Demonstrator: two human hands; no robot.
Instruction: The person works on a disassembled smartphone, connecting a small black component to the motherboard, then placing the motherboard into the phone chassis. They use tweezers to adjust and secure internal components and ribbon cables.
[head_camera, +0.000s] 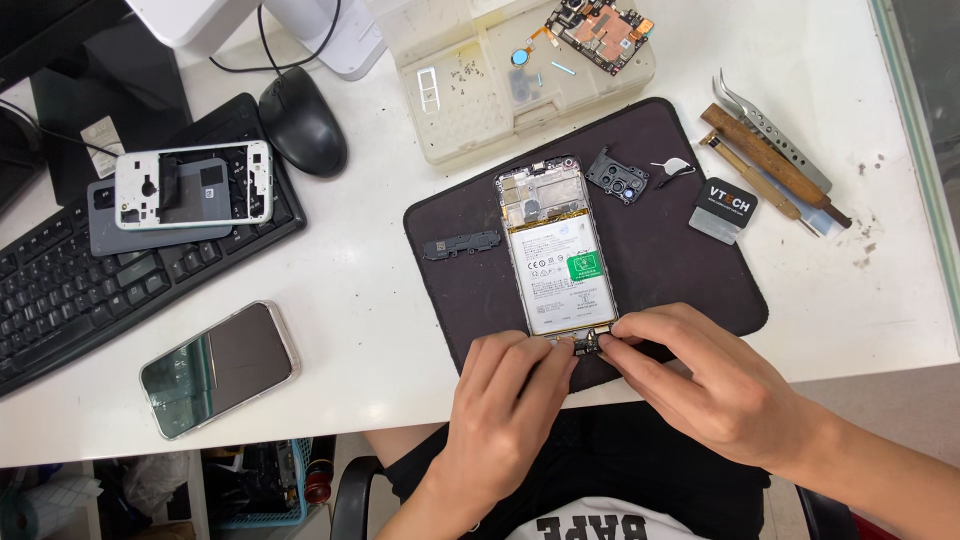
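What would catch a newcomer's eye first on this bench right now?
The opened phone with its back off, lying on the dark mat at centre. Both hands pinch at its bottom edge, left hand beside right hand. After that, a parts tray holding a circuit board at the top, and tweezers to the right.

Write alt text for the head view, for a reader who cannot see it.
Both hands, left hand and right hand, pinch at the bottom edge of an opened phone lying on a dark mat. A keyboard, mouse and parts tray lie around it.
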